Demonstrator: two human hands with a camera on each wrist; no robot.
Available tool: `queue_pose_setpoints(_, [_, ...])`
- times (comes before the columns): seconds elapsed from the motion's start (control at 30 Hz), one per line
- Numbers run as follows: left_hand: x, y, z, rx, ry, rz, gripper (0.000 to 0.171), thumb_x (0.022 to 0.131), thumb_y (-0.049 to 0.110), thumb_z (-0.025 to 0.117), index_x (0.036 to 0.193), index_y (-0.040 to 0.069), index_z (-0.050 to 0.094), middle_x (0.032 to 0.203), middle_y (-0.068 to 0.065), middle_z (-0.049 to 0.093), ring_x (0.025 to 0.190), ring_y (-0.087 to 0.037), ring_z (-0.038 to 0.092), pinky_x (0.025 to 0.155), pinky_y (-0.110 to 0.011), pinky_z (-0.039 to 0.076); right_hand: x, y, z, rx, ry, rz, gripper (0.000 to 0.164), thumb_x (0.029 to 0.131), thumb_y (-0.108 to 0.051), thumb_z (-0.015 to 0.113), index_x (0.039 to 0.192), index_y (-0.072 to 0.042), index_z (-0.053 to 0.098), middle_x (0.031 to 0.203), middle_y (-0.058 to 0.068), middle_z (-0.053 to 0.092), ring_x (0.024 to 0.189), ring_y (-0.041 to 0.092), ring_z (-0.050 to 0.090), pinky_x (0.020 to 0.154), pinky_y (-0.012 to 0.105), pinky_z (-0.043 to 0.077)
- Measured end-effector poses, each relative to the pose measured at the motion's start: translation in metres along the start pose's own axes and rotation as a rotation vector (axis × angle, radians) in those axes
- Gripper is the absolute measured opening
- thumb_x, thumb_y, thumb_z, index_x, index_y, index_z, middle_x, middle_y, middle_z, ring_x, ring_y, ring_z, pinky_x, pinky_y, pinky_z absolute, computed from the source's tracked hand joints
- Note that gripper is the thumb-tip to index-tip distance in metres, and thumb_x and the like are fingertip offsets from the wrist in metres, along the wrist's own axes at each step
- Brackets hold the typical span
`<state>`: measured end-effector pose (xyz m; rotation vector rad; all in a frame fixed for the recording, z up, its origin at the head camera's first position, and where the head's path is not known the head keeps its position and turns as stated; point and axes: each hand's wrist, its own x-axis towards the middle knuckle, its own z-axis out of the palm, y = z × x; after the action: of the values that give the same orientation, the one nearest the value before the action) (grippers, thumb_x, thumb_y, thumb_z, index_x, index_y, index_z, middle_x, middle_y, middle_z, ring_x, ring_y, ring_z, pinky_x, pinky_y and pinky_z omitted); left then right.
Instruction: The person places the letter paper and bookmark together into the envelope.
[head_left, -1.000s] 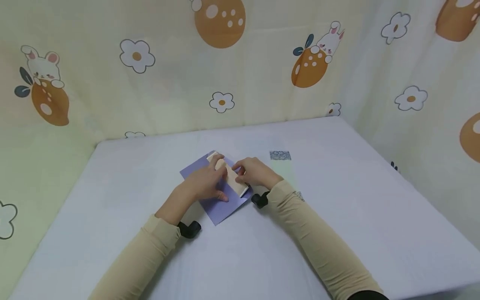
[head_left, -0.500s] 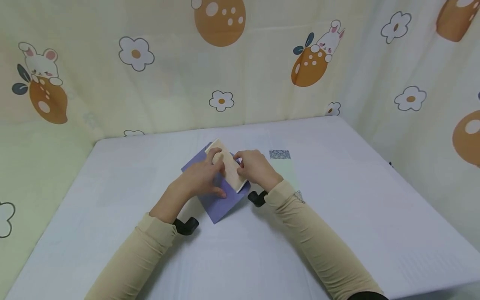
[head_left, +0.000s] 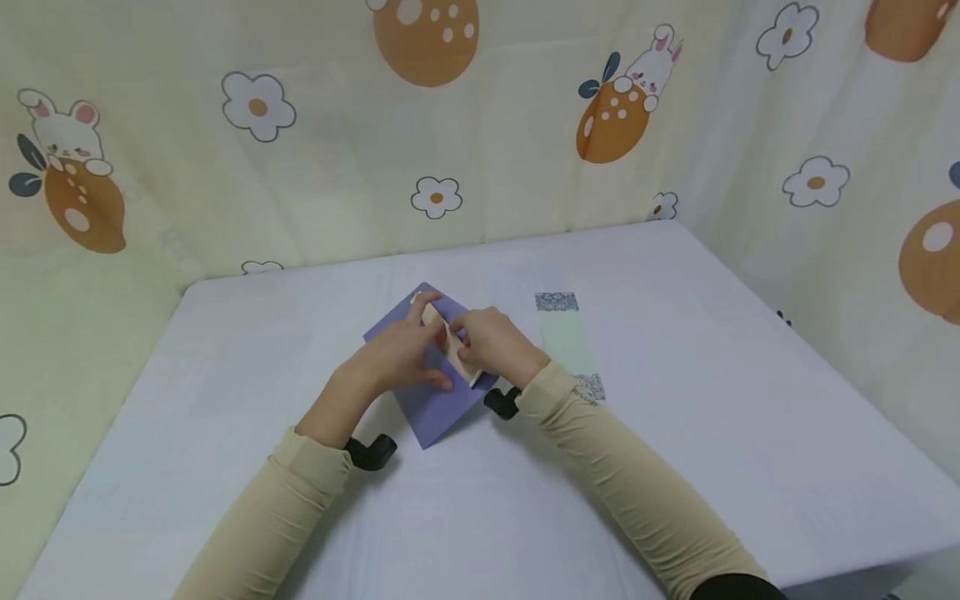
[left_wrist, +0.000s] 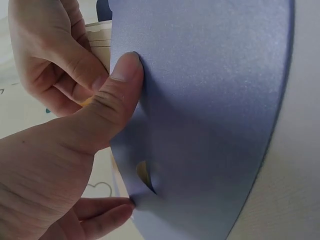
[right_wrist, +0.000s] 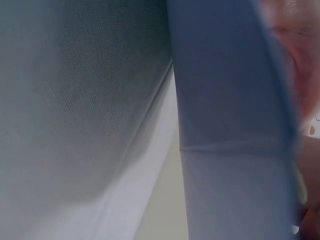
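Note:
A purple sheet (head_left: 435, 400) lies at the middle of the table, with a cream flat piece (head_left: 453, 347) standing tilted on it. My left hand (head_left: 401, 357) pinches the sheet: in the left wrist view its thumb (left_wrist: 117, 92) presses the purple sheet (left_wrist: 215, 100) while the other fingers curl under the edge. My right hand (head_left: 491, 340) grips the cream piece from the right, its fingers curled over it. In the left wrist view the cream piece (left_wrist: 97, 40) shows as layered edges. The right wrist view is a blur of purple sheet (right_wrist: 230, 110) and white table cover (right_wrist: 75, 110).
A pale green paper strip (head_left: 566, 342) with patterned ends lies just right of my right hand. The white table (head_left: 712, 375) is closed in by printed curtains (head_left: 337, 167) at the back, left and right. Black wrist camera mounts (head_left: 371, 452) rest on the table under both forearms.
The cream piece has been raised from flat to nearly on edge. Both hands have closed in around it, and more of the green strip shows beside the right wrist.

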<state>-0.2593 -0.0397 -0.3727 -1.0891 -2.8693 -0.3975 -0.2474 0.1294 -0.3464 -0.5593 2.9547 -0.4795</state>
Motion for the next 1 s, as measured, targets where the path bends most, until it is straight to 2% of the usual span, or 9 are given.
queue_pose_setpoints(0.2, [0.0005, -0.0018, 0.0006, -0.010, 0.015, -0.010, 0.057, 0.061, 0.054, 0.074, 0.102, 0.018, 0.056, 0.146, -0.005, 0.012, 0.070, -0.016, 0.054, 0.072, -0.028, 0.045, -0.0002, -0.0012, 0.0013, 0.012, 0.009, -0.003, 0.035, 0.080, -0.013, 0.064, 0.114, -0.008, 0.061, 0.087, 0.002, 0.068, 0.079, 0.014, 0.060, 0.066, 0.024, 0.047])
queue_pose_setpoints(0.5, [-0.0024, -0.0058, 0.0031, -0.029, 0.054, 0.035, 0.053, 0.060, 0.053, 0.074, 0.096, 0.020, 0.055, 0.145, -0.004, 0.012, 0.063, -0.012, 0.052, 0.068, -0.024, 0.043, -0.0012, -0.0007, 0.0054, 0.027, -0.002, -0.038, 0.034, 0.082, -0.012, 0.062, 0.116, -0.006, 0.060, 0.082, 0.003, 0.065, 0.070, 0.013, 0.056, 0.056, 0.019, 0.042])
queue_pose_setpoints(0.6, [-0.0025, -0.0057, 0.0030, -0.036, 0.058, 0.023, 0.051, 0.059, 0.054, 0.074, 0.094, 0.021, 0.055, 0.145, -0.004, 0.011, 0.065, -0.013, 0.052, 0.068, -0.024, 0.043, -0.0019, -0.0017, 0.0042, 0.016, 0.003, -0.050, 0.033, 0.082, -0.012, 0.062, 0.114, -0.006, 0.061, 0.076, 0.001, 0.063, 0.068, 0.012, 0.054, 0.054, 0.018, 0.041])
queue_pose_setpoints(0.83, [-0.0006, -0.0046, 0.0039, -0.006, 0.072, 0.024, 0.052, 0.058, 0.055, 0.074, 0.092, 0.021, 0.056, 0.146, -0.004, 0.010, 0.063, -0.013, 0.051, 0.064, -0.023, 0.042, -0.0046, -0.0023, 0.0004, -0.002, 0.001, -0.067, 0.009, 0.081, -0.011, 0.061, 0.089, -0.012, 0.066, 0.057, -0.002, 0.051, 0.053, 0.010, 0.048, 0.045, 0.018, 0.034])
queue_pose_setpoints(1.0, [0.0003, -0.0043, 0.0056, -0.001, 0.078, 0.040, 0.050, 0.059, 0.054, 0.073, 0.091, 0.020, 0.056, 0.146, -0.007, 0.011, 0.063, -0.014, 0.051, 0.064, -0.024, 0.042, -0.0051, -0.0013, 0.0015, 0.012, -0.006, -0.083, 0.008, 0.081, -0.008, 0.060, 0.085, -0.011, 0.066, 0.058, -0.001, 0.053, 0.051, 0.010, 0.049, 0.044, 0.018, 0.035])
